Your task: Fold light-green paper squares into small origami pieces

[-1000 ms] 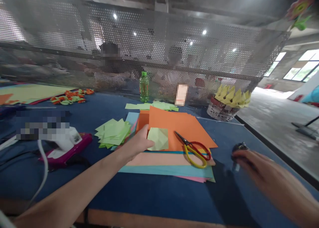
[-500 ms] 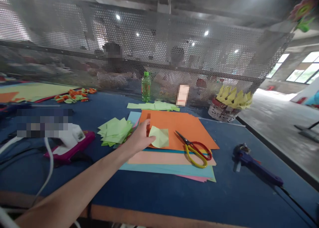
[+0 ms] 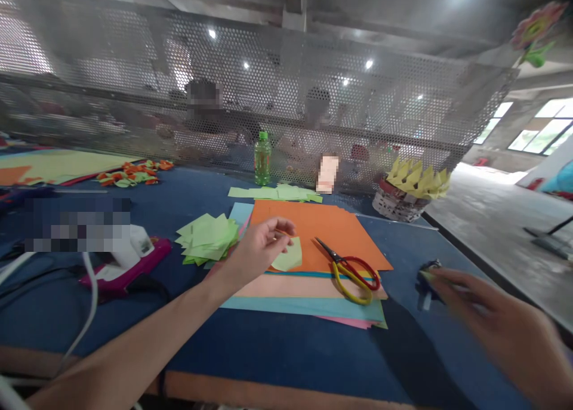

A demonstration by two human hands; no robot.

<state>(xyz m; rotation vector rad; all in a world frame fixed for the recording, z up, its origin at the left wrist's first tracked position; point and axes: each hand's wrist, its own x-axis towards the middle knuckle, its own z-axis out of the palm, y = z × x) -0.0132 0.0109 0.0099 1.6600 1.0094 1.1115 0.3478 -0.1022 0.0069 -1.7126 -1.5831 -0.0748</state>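
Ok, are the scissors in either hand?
No, the scissors lie on the paper stack, clear of both the left hand and the right hand.

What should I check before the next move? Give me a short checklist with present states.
1. Green square lies on the orange sheet: ok, though partly covered by the left hand.
2. Left hand grips the square: cannot tell; its curled fingers hide any contact.
3. Right hand free of the dark blue tool: cannot tell; they overlap in view and the hand is blurred.
4. Scissors off the orange sheet: not ok, blades lie across it.
5. Bottle upright and capped: ok.
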